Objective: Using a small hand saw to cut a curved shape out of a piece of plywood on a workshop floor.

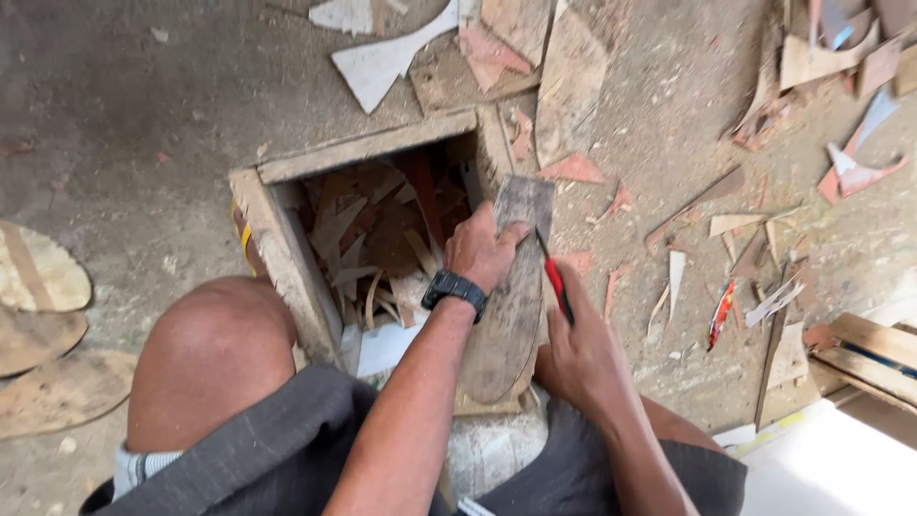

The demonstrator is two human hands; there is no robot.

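left hand (480, 250): we see it clamping grey sole-shaped wooden board (509, 296), frame centre
right hand (578, 354): gripping red-handled knife (555, 279)
risk: we judge blade could slip toward left fingers

The floor (143, 115) was bare grey concrete, dusty and stained. An open wooden box (287, 253) stood on it, filled with thin offcuts. Wood scraps (726, 225) and pale shavings lay scattered over the upper right part of the floor, some reddish, some white. Rounded flat wooden pieces (38, 272) lay stacked at the left edge. At the lower right corner, wooden slats (874, 349) rested beside a brightly sunlit patch (841, 468). Daylight fell evenly elsewhere.
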